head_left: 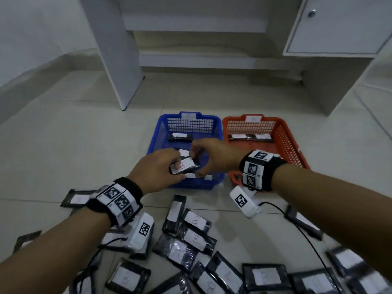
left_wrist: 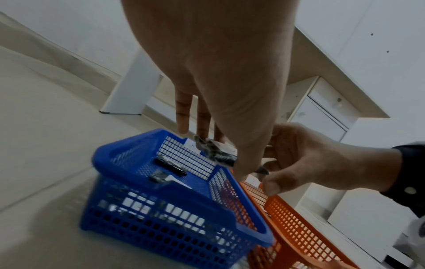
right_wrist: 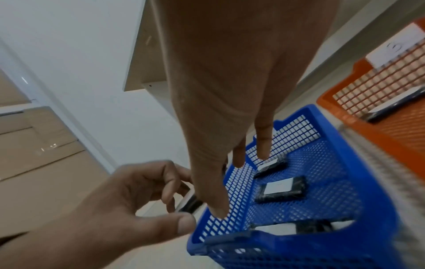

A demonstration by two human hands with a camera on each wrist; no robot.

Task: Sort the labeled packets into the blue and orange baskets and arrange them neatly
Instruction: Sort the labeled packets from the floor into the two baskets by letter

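A black packet with a white label marked "B" hangs over the front left part of the blue basket. My left hand pinches its near left end and my right hand pinches its far right end. The left wrist view shows the same packet under my fingers, with the right hand close beside it. Seen from the right wrist, the packet sits between both hands. The blue basket holds several packets. The orange basket to its right holds two packets.
Several loose labeled packets lie scattered on the tiled floor in front of the baskets, under and around my forearms. A white desk leg and a cabinet stand behind the baskets. Thin black cables trail from my wrists.
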